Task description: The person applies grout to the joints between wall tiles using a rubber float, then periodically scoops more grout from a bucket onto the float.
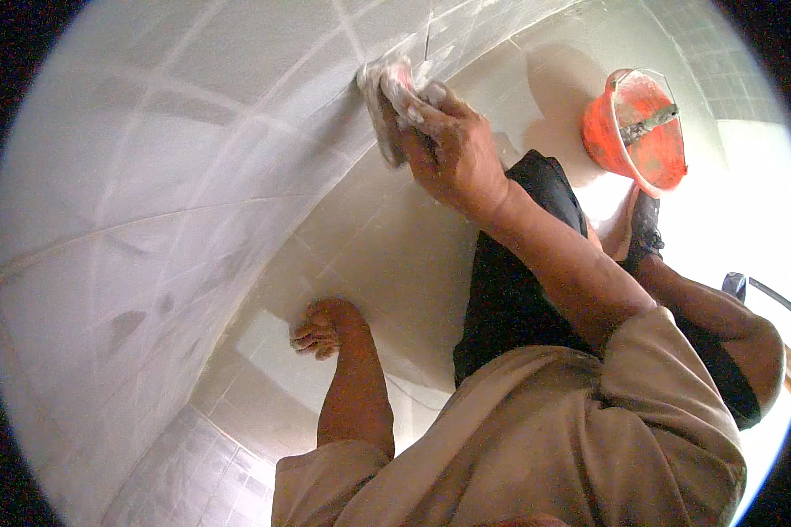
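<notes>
My right hand point(453, 149) grips a wet, bunched rag point(380, 119) smeared whitish grey, with a pink patch showing near its top. It is pressed against the tiled wall point(193, 132), low down near where wall and floor meet. Pale paste coats those fingers. My left hand point(319, 330) is down by the floor point(360, 255), its fingers curled in and smeared with pale residue, and nothing visible in it. Light hazy lines mark the joints between the grey tiles.
An orange bucket point(608, 132) with a wire handle stands at the upper right, a dirty, paste-covered tool point(649, 124) lying across its opening. Close to the bucket is my dark shoe point(645, 224). Another tiled wall point(193, 465) shows at the lower left.
</notes>
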Tool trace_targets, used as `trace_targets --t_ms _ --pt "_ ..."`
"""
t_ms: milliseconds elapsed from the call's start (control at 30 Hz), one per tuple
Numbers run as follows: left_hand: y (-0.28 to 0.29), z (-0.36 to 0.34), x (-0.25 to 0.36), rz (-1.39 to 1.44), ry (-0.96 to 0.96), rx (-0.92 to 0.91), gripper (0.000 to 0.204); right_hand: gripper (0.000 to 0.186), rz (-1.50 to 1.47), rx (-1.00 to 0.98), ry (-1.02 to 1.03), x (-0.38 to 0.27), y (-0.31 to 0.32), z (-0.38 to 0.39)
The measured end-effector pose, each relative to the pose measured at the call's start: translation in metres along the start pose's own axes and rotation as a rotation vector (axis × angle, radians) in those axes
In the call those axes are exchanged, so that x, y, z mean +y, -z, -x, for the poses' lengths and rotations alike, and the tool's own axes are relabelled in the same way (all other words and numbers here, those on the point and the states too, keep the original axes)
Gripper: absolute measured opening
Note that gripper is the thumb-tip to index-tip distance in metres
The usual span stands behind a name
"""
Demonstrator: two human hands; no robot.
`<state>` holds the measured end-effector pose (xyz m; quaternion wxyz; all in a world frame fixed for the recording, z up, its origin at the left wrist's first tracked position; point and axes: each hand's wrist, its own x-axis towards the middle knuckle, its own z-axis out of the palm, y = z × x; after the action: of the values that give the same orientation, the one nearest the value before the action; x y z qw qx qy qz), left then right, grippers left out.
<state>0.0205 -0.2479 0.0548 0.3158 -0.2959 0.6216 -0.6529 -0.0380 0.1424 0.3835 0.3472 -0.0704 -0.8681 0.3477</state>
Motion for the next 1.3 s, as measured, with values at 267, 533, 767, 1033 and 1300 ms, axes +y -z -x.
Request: trace_targets --t_ms 267,533,767,1033,1300 --pt "0.004 0.010 -0.003 0.613 0.117 0.142 0.047 0.037 0.119 0.010 0.179 0.012 -0.026 0.018" --pt "-0.004 0.004 -0.042 -0.585 -0.185 0.084 0.039 0.024 -0.088 -0.050 0.059 -0.036 -0.038 0.019" --pt "0.005 0.013 -0.065 0.283 -0.040 -0.138 0.054 0.030 -0.028 0.009 -0.015 -0.021 -0.008 -0.002" --pt "-0.025 -0.002 -0.009 -0.118 -0.064 -0.030 0.067 0.016 -0.289 -0.003 -0.284 -0.011 -0.002 0.014" --pt "-0.019 0.000 -0.006 -0.252 -0.138 -0.022 0.053 0.021 -0.311 -0.053 0.080 -0.054 -0.034 0.035"
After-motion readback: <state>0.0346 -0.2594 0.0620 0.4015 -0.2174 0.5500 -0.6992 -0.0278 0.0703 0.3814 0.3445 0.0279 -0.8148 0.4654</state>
